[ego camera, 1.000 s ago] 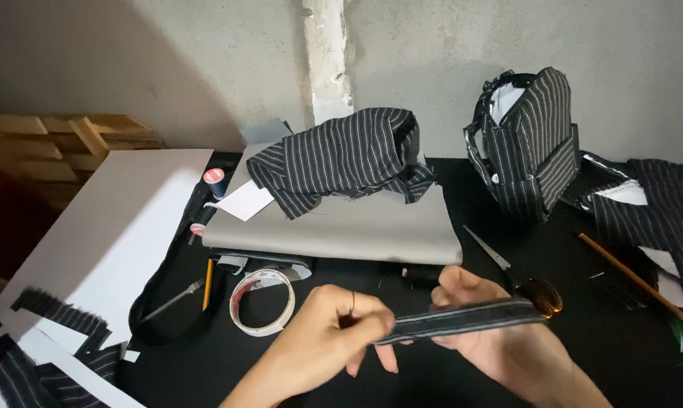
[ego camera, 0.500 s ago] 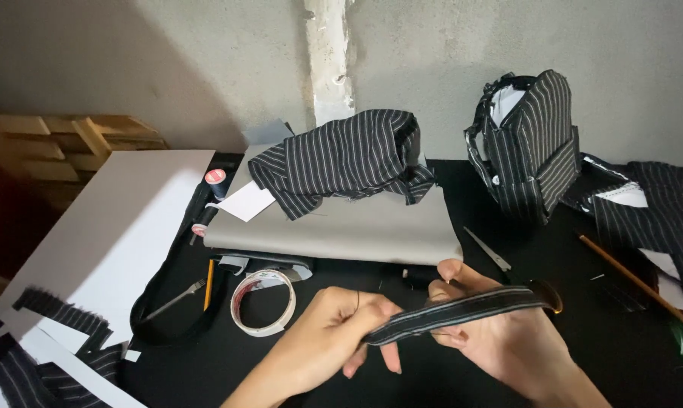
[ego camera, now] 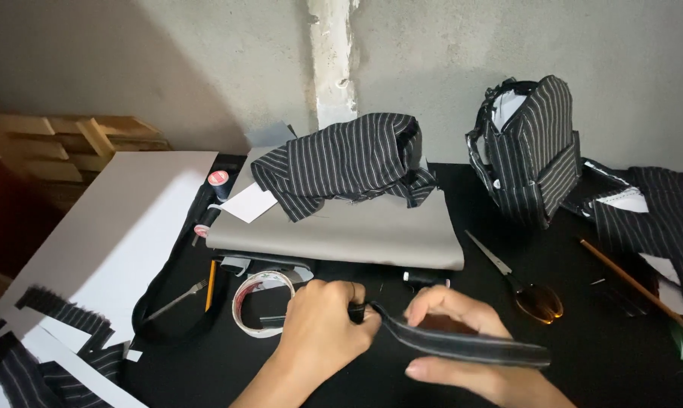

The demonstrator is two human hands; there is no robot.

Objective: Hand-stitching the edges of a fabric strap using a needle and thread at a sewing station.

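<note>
1. Since half a second ago the narrow black pinstriped fabric strap [ego camera: 462, 346] has dropped lower over the table and tilted the other way: its right end, which sat higher, now lies lower than its left end. Both hands have come down with it toward 6 o'clock.
2. The strap's long axis runs from about 10 o'clock, at the left hand, down to about 4 o'clock, where its free end points past the right hand.
3. It looks like a flat, folded band of dark cloth with thin pale stripes along its length, slightly curved near the left end and straight after that.
4. The left hand [ego camera: 322, 332] is closed in a loose fist over the strap's left end, fingers curled down on it.
5. The right hand [ego camera: 462, 351] lies under and behind the strap's middle; fingers bent over its top edge, thumb beneath, a light pinch rather than a tight clasp.
6. The strap sits low in the centre, above the black tabletop [ego camera: 598, 355], just below the grey folded board [ego camera: 341, 234].
7. At 9 o'clock from the left hand, a white tape roll [ego camera: 262, 302] lies just beside it.
8. At 2 o'clock from the right hand, scissors with brown handles [ego camera: 519, 283] lie on the table.
9. At 12 o'clock, a crumpled pinstriped cloth [ego camera: 345, 162] rests on the grey board; at 1 o'clock stands a pinstriped bag [ego camera: 534, 151].
</note>
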